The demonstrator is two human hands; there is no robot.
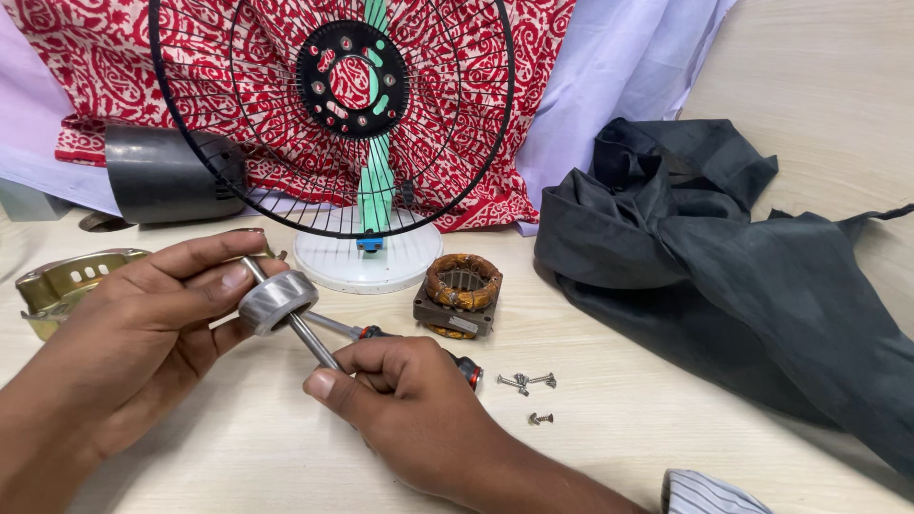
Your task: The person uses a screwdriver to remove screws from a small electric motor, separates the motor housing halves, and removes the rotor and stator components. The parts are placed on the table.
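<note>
The fan rotor (278,301) sits above the desk (619,419), both hands clamped on it: left hand (143,324) pinches the drum, right hand (409,400) grips the shaft's lower end, probably steadying it. A screwdriver (381,333), screws (526,383) and a copper coil block (460,295) lie near.
</note>
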